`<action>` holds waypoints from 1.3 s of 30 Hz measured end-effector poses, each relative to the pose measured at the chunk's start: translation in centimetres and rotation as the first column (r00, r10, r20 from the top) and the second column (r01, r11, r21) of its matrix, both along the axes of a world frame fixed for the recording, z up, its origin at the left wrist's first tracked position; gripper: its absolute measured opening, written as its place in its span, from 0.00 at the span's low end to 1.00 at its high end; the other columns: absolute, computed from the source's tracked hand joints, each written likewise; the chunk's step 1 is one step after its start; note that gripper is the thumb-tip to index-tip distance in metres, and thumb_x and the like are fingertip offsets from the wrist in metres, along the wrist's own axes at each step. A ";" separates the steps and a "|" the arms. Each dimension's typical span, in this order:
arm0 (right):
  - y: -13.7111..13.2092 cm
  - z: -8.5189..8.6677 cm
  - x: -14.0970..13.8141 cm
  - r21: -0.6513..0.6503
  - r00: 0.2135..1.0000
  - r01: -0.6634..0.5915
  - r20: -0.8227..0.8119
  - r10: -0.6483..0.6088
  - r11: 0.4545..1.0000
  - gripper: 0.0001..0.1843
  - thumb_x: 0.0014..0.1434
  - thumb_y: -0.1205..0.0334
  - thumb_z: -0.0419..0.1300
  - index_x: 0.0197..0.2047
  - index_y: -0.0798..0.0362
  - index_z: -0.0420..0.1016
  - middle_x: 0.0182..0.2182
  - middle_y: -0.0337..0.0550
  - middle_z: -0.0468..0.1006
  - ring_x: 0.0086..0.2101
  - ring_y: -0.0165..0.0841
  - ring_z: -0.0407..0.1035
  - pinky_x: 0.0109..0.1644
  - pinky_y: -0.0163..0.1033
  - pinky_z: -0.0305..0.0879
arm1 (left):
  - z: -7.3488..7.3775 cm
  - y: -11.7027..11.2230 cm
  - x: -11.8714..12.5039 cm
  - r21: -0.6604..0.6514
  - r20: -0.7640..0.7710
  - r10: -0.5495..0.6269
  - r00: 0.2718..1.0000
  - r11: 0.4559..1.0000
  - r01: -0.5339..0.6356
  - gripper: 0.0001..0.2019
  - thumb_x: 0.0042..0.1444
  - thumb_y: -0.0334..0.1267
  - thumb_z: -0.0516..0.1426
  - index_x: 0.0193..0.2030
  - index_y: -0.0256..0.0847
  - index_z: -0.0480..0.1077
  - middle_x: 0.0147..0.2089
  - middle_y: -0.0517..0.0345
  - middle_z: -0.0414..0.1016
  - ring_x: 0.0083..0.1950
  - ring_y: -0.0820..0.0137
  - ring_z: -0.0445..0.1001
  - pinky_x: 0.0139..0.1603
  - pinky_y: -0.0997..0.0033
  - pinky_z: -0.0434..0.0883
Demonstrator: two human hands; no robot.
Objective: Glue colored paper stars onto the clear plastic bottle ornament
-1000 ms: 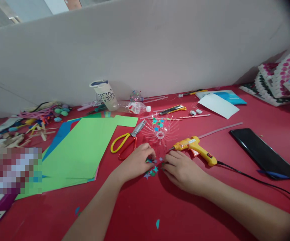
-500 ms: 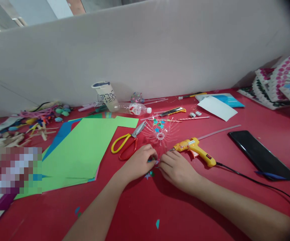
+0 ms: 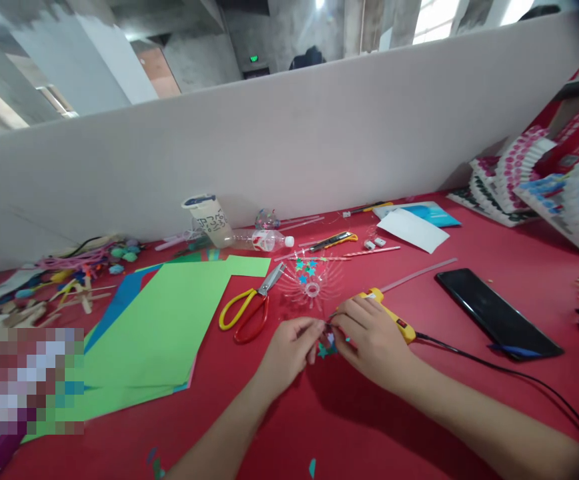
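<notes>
My left hand (image 3: 289, 350) and my right hand (image 3: 369, 337) meet fingertip to fingertip just above the red table (image 3: 419, 427). Both pinch at something tiny between them, too small to name. Small paper stars (image 3: 325, 348) in teal and green lie under the fingers. Right behind the right hand rests a yellow glue gun (image 3: 393, 315) with its black cord (image 3: 509, 380) trailing right. A clear plastic piece cut into spread strips (image 3: 312, 283), dotted with stars, stands just beyond the hands. Yellow and red scissors (image 3: 249, 308) lie to the left of it.
Green and blue paper sheets (image 3: 164, 327) cover the left. A black phone (image 3: 497, 312) lies right. Along the white partition (image 3: 289, 153) are a cup (image 3: 207, 219), a lying bottle (image 3: 257, 240), a utility knife (image 3: 332, 241) and white paper (image 3: 409, 230). Craft sticks (image 3: 64, 287) are piled far left, printed card stacks (image 3: 544, 173) far right.
Both hands have lifted slightly off the table and drawn together at the fingertips. The head has tilted up, showing more of the room beyond the partition.
</notes>
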State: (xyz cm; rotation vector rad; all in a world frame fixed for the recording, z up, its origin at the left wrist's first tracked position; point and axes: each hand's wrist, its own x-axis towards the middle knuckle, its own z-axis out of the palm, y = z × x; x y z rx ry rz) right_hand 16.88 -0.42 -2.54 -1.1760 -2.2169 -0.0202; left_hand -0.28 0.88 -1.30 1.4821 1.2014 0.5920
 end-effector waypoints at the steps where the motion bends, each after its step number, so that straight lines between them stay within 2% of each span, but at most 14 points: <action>1: -0.1 0.1 0.0 0.020 1.000 0.008 0.027 -0.008 1.000 0.09 0.60 0.68 0.51 0.31 0.54 0.71 0.29 0.45 0.71 0.32 0.36 0.61 0.37 0.43 0.55 | 0.2 -0.2 0.3 0.006 0.001 0.004 1.000 1.000 -0.004 0.18 0.58 0.49 0.49 0.26 0.38 0.66 0.16 0.66 0.60 0.15 0.79 0.54 0.17 0.78 0.51; 5: -0.5 0.6 -0.2 0.061 0.999 0.022 0.025 -0.023 0.998 0.09 0.60 0.68 0.51 0.31 0.55 0.71 0.30 0.46 0.72 0.32 0.36 0.61 0.37 0.43 0.56 | 0.6 -0.4 1.3 0.013 0.051 0.029 0.998 0.999 -0.030 0.16 0.57 0.50 0.51 0.28 0.39 0.64 0.17 0.68 0.61 0.15 0.79 0.55 0.15 0.79 0.52; 10: -0.5 0.9 0.7 0.026 0.997 -0.051 -0.065 0.053 0.998 0.09 0.61 0.67 0.50 0.35 0.54 0.71 0.34 0.47 0.73 0.35 0.35 0.64 0.40 0.41 0.58 | -0.4 -0.3 1.2 -0.052 0.158 0.102 0.982 0.994 -0.095 0.14 0.57 0.47 0.51 0.29 0.39 0.64 0.17 0.68 0.62 0.14 0.79 0.54 0.15 0.79 0.52; 12: 0.2 0.9 2.0 -0.016 0.996 0.066 -0.050 -0.067 0.998 0.11 0.62 0.65 0.49 0.32 0.53 0.71 0.31 0.46 0.72 0.33 0.34 0.66 0.38 0.39 0.59 | -0.8 -0.4 0.9 -0.058 0.111 0.133 0.985 0.990 -0.128 0.13 0.56 0.47 0.52 0.28 0.39 0.65 0.18 0.67 0.63 0.15 0.79 0.55 0.15 0.79 0.51; 13: 0.7 0.7 2.9 -0.055 0.978 0.206 -0.023 -0.208 0.977 0.13 0.63 0.64 0.49 0.29 0.53 0.70 0.29 0.45 0.72 0.31 0.34 0.66 0.35 0.38 0.58 | -0.9 -0.5 0.7 -0.051 0.079 0.145 0.986 0.989 -0.141 0.13 0.55 0.46 0.53 0.28 0.39 0.65 0.18 0.66 0.64 0.15 0.79 0.55 0.15 0.79 0.52; 15: 1.6 0.2 4.8 -0.162 0.890 0.453 0.137 -0.435 0.877 0.14 0.61 0.57 0.51 0.27 0.53 0.69 0.28 0.47 0.72 0.28 0.36 0.67 0.28 0.37 0.54 | -1.2 -0.5 0.4 -0.019 0.025 0.160 0.987 0.987 -0.159 0.13 0.55 0.45 0.54 0.27 0.38 0.66 0.19 0.65 0.65 0.17 0.79 0.57 0.17 0.79 0.53; 17: 2.5 -0.5 6.6 -0.328 0.857 0.514 0.222 -0.465 0.792 0.15 0.58 0.51 0.54 0.26 0.52 0.69 0.27 0.47 0.73 0.28 0.38 0.68 0.26 0.37 0.51 | -1.5 -0.4 0.3 0.017 0.007 0.170 0.985 0.985 -0.170 0.12 0.55 0.44 0.54 0.26 0.38 0.66 0.20 0.64 0.66 0.19 0.78 0.58 0.18 0.79 0.55; 20: 3.3 -1.7 8.4 -0.607 0.911 0.391 0.146 -0.386 0.692 0.13 0.54 0.50 0.57 0.29 0.51 0.69 0.27 0.44 0.75 0.26 0.36 0.68 0.26 0.36 0.52 | -2.1 -0.1 0.1 0.045 0.011 0.196 0.981 0.979 -0.196 0.11 0.56 0.43 0.53 0.27 0.39 0.65 0.22 0.63 0.68 0.19 0.78 0.59 0.20 0.78 0.56; 25: 3.9 -2.1 8.9 -0.755 0.944 0.242 0.037 -0.329 0.609 0.09 0.50 0.55 0.58 0.31 0.52 0.71 0.26 0.41 0.76 0.25 0.34 0.69 0.26 0.35 0.57 | -2.1 0.2 -0.8 0.133 -0.028 0.179 0.983 0.976 -0.174 0.11 0.58 0.43 0.51 0.29 0.40 0.66 0.24 0.63 0.68 0.22 0.76 0.62 0.23 0.77 0.60; 27: 3.9 -1.4 8.9 -0.851 0.919 0.116 -0.104 -0.380 0.512 0.10 0.53 0.55 0.56 0.34 0.52 0.69 0.26 0.42 0.76 0.25 0.34 0.70 0.26 0.34 0.58 | -1.5 0.3 -1.4 0.196 -0.063 0.171 0.983 0.968 -0.156 0.11 0.58 0.44 0.51 0.29 0.40 0.66 0.25 0.62 0.68 0.23 0.76 0.63 0.24 0.77 0.62; 29: 3.5 -0.5 9.0 -0.906 0.852 -0.115 -0.301 -0.429 0.406 0.10 0.54 0.54 0.56 0.34 0.52 0.66 0.26 0.41 0.75 0.26 0.33 0.69 0.26 0.34 0.59 | -0.9 0.4 -1.8 0.255 -0.064 0.194 0.979 0.951 -0.172 0.11 0.57 0.43 0.53 0.30 0.40 0.68 0.26 0.62 0.68 0.24 0.76 0.64 0.26 0.77 0.63; 31: 3.0 0.4 9.1 -0.877 0.798 -0.253 -0.428 -0.425 0.408 0.10 0.53 0.55 0.58 0.35 0.52 0.66 0.28 0.40 0.74 0.27 0.30 0.68 0.28 0.33 0.59 | -0.5 0.4 -1.9 0.283 -0.043 0.224 0.974 0.938 -0.203 0.10 0.57 0.43 0.54 0.30 0.40 0.69 0.27 0.61 0.69 0.24 0.76 0.64 0.27 0.77 0.64; 33: 2.4 1.0 9.1 -0.863 0.741 -0.272 -0.470 -0.480 0.425 0.11 0.50 0.58 0.60 0.37 0.52 0.68 0.30 0.40 0.73 0.28 0.30 0.66 0.30 0.34 0.59 | -0.4 0.4 -1.9 0.252 0.001 0.252 0.968 0.937 -0.244 0.09 0.56 0.43 0.55 0.30 0.40 0.69 0.26 0.62 0.70 0.23 0.77 0.63 0.25 0.78 0.63; 39: 1.2 1.5 7.4 -0.828 0.658 -0.451 -0.561 -0.503 0.334 0.08 0.50 0.58 0.58 0.32 0.53 0.71 0.21 0.42 0.71 0.21 0.30 0.62 0.25 0.36 0.57 | -1.1 0.1 -1.2 0.083 0.116 0.303 0.946 0.946 -0.313 0.10 0.55 0.44 0.54 0.30 0.40 0.66 0.22 0.64 0.68 0.18 0.79 0.59 0.16 0.81 0.54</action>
